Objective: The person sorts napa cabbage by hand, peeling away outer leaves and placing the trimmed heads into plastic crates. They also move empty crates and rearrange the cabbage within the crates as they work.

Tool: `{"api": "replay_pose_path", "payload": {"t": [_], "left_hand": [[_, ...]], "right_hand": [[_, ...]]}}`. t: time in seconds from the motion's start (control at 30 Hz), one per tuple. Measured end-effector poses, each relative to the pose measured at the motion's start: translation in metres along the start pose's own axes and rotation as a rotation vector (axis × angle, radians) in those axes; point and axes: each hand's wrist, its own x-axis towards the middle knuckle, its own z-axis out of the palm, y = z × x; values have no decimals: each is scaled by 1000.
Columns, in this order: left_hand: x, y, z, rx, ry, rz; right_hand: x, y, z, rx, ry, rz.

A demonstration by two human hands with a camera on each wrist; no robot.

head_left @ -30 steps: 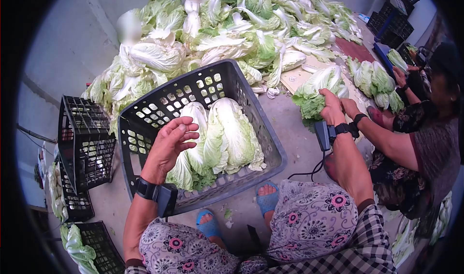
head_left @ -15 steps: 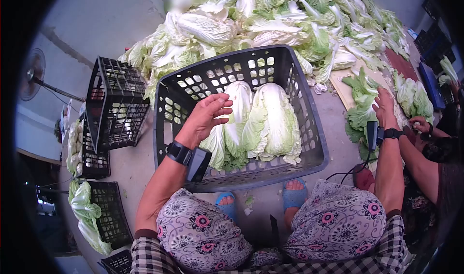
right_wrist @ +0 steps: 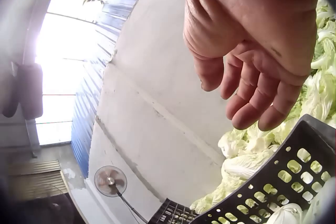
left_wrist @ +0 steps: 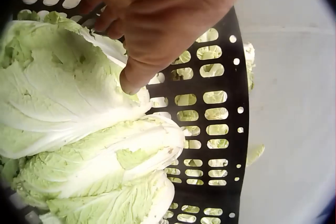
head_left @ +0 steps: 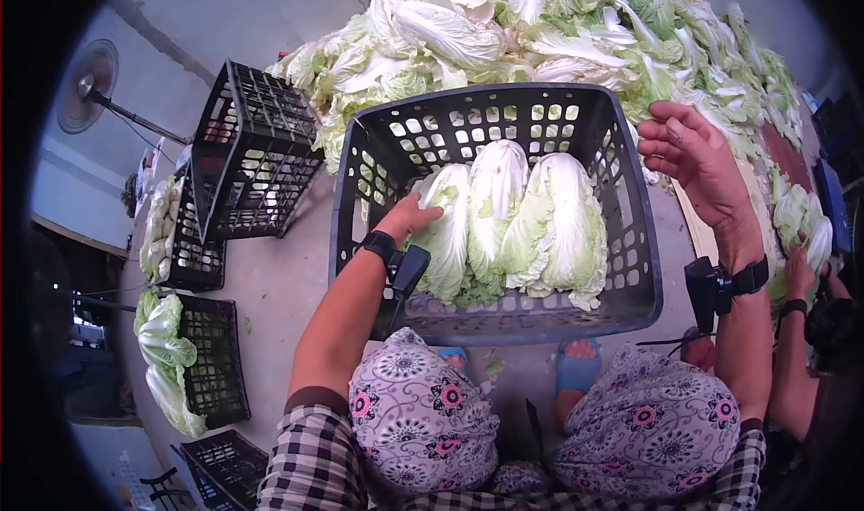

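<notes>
- Well, the left hand reaches into the big black crate near its left wall, the forearm slanting in over the front left corner.
- Its thumb rests on the left cabbage, while the fingers lie along that cabbage's outer side (their tips are partly hidden, so whether they grip I cannot tell).
- Three cabbages sit side by side in the crate: the left one under this hand, then the middle cabbage and the right cabbage, pale butts toward the far wall, leafy ends toward the person.
- Meanwhile the right hand is raised beside the crate's far right corner, apart from the cabbages, its forearm upright outside the right wall.
- Its fingers are loosely bent and slightly apart; the right wrist view shows the palm, with fingers hanging downward.
- Beyond the far wall rises a heap of cabbages; at left, a fan stands behind black crates.
</notes>
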Motion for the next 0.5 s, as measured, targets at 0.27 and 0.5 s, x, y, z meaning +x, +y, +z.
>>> {"api": "replay_pose_path", "payload": {"t": [0.27,0.5], "left_hand": [[22,-11,34,25,28,-100],[4,0,18,-169,-42,-196]], "right_hand": [[-1,12,21,-49,-18,120],[3,28,41,-82,-95,240]]}}
